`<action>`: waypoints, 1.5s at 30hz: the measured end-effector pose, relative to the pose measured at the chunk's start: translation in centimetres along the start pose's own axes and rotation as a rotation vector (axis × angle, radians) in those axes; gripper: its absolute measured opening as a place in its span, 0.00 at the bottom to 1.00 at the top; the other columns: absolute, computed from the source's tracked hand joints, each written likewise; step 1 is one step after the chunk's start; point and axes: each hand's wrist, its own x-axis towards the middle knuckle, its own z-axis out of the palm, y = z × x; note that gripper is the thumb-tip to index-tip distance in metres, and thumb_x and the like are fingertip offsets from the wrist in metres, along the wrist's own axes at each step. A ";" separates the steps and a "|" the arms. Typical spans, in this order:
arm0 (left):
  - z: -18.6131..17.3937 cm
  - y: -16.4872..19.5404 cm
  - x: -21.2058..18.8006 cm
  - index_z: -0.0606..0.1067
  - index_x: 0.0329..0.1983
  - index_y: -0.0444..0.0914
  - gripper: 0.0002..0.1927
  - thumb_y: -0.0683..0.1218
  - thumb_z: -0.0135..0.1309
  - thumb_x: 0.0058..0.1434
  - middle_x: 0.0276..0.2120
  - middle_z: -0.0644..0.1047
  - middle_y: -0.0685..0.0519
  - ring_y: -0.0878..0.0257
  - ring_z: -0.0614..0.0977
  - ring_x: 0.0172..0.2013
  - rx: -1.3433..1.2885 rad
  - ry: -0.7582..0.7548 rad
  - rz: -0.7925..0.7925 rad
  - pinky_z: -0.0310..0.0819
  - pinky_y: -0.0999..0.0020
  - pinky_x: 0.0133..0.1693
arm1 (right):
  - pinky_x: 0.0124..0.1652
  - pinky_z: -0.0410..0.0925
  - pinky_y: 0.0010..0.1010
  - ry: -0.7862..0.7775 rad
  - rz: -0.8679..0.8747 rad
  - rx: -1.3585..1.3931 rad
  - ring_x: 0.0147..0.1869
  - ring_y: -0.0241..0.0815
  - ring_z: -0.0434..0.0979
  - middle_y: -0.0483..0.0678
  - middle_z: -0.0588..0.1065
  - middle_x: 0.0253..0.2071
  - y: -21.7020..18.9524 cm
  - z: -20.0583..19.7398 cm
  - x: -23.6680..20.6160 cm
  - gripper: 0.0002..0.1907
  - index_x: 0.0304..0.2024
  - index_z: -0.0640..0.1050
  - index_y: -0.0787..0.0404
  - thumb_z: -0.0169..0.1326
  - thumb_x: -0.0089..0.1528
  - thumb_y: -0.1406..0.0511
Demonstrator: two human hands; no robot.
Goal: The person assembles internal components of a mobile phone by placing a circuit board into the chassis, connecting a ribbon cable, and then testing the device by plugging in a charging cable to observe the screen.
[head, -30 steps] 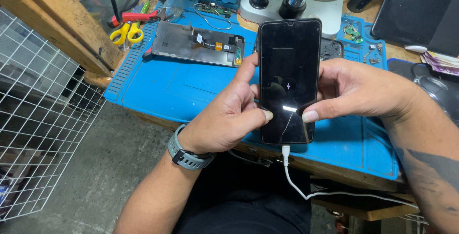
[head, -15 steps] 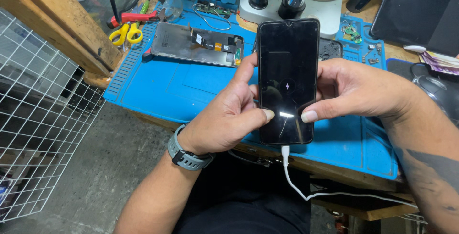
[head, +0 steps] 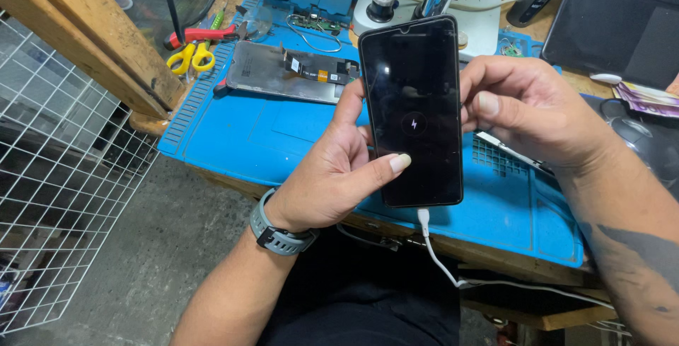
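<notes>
I see the phone (head: 414, 109) held upright over the blue mat (head: 283, 141), its dark screen showing a small lightning mark in a ring. My left hand (head: 336, 176) cups the phone's left edge, fingers curled behind it and the thumb (head: 385, 165) pressed flat on the lower part of the screen. My right hand (head: 530, 109) pinches the phone's right edge, thumb on the rim near the front, the other fingers bent behind. A white cable (head: 442, 261) plugs into the phone's bottom edge and runs down and to the right of it. Beyond the phone to its left, a bare screen panel (head: 283, 70) with a ribbon lies on the mat; further left are yellow scissors (head: 189, 56). Right of the phone, behind my right hand, sits a black keyboard (head: 622, 20). A grey watch (head: 276, 229) circles my left wrist, below the phone.
</notes>
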 end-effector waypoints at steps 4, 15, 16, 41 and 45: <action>-0.1 -0.1 -0.1 0.43 0.80 0.40 0.41 0.33 0.49 0.71 0.63 0.72 0.45 0.62 0.75 0.64 -0.006 -0.010 0.009 0.69 0.62 0.68 | 0.53 0.73 0.33 0.049 -0.066 -0.074 0.50 0.39 0.79 0.50 0.78 0.43 0.4 0.2 0.0 0.14 0.50 0.77 0.69 0.59 0.70 0.64; -0.1 -0.1 -0.2 0.43 0.80 0.40 0.41 0.32 0.49 0.71 0.62 0.73 0.44 0.62 0.75 0.63 -0.017 -0.014 -0.005 0.69 0.62 0.67 | 0.52 0.74 0.34 0.125 -0.022 -0.098 0.48 0.40 0.80 0.53 0.80 0.45 -0.1 1.1 -0.1 0.10 0.48 0.79 0.71 0.58 0.68 0.68; -0.1 -0.1 -0.2 0.43 0.80 0.41 0.41 0.32 0.49 0.71 0.62 0.73 0.44 0.62 0.75 0.63 -0.013 -0.016 -0.005 0.69 0.62 0.67 | 0.52 0.74 0.34 0.127 -0.020 -0.099 0.48 0.40 0.81 0.53 0.80 0.44 -0.1 1.1 -0.1 0.10 0.48 0.79 0.71 0.57 0.68 0.69; -0.2 -0.4 -0.3 0.40 0.82 0.41 0.43 0.32 0.48 0.72 0.63 0.72 0.44 0.63 0.75 0.64 -0.031 -0.028 -0.007 0.68 0.63 0.68 | 0.45 0.76 0.36 0.128 -0.007 -0.084 0.43 0.44 0.82 0.56 0.80 0.42 -0.1 0.7 -0.3 0.08 0.45 0.79 0.72 0.57 0.67 0.71; -0.2 -0.4 -0.3 0.40 0.82 0.41 0.43 0.32 0.48 0.71 0.62 0.73 0.43 0.62 0.76 0.63 -0.023 -0.025 -0.001 0.68 0.63 0.67 | 0.49 0.75 0.36 0.116 -0.011 -0.080 0.46 0.44 0.81 0.56 0.80 0.43 0.2 0.4 -0.3 0.08 0.46 0.79 0.73 0.56 0.67 0.72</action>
